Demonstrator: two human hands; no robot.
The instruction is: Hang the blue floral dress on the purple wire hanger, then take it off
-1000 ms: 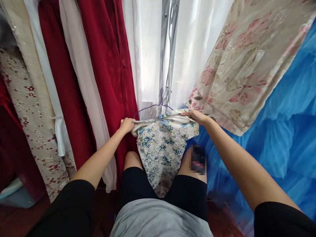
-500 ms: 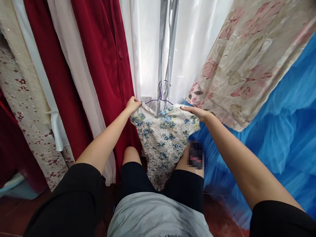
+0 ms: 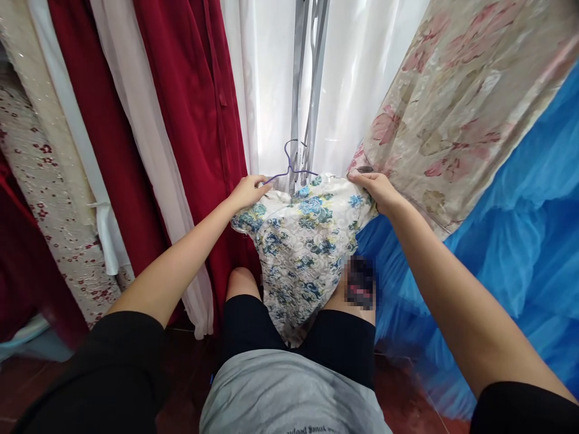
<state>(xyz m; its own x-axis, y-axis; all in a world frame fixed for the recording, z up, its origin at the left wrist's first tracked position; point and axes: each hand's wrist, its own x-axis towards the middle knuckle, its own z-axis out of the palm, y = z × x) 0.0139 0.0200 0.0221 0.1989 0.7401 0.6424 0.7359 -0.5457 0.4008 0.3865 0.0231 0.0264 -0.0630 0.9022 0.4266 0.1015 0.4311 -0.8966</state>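
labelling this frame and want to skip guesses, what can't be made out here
Head view only:
purple hanger: only the hook and a bit of wire show; the blue-flowered dress covers the rest.
left hand and right hand: whether either grip also catches the wire is hidden by fabric.
pixelated patch: blurred beyond telling.
shirt lettering: cut by the bottom edge.

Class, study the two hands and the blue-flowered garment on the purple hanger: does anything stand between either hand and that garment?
Nothing visible does. The left hand and the right hand each grip a shoulder of the flowered garment on its purple hanger. The red fabric and pink-flowered fabric hang beside it, not between.
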